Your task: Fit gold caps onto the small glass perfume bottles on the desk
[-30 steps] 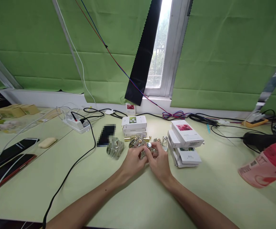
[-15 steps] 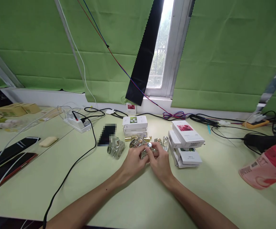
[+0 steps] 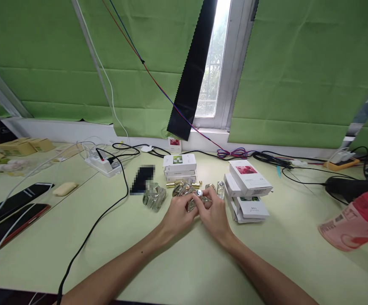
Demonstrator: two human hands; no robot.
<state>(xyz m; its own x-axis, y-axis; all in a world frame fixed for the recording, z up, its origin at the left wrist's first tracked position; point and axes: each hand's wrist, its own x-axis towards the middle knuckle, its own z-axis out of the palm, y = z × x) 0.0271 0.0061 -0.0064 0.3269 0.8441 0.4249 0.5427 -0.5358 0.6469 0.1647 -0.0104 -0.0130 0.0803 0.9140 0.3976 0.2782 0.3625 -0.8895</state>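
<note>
My left hand (image 3: 180, 210) and my right hand (image 3: 214, 214) meet at the middle of the table, fingers closed round a small clear glass bottle (image 3: 199, 193). Its silvery top points up between my thumbs; most of its body is hidden by my fingers. Just behind my hands stand several more glass bottles (image 3: 181, 189). Another group of clear bottles (image 3: 154, 197) is to the left of my left hand. One slim glass bottle (image 3: 220, 189) stands beyond my right hand. A gold-coloured tube (image 3: 170, 185) lies behind the bottles.
White boxes with flower pictures are stacked at the back (image 3: 180, 161) and on the right (image 3: 250, 178). A pink cup (image 3: 355, 222) stands far right. Phones (image 3: 15, 202) lie at left, near a power strip (image 3: 104, 166). A black cable (image 3: 103, 216) crosses the table's left side.
My hands keep almost the same place and grip round the bottle. The view has shifted very slightly; nothing else visibly differs.
</note>
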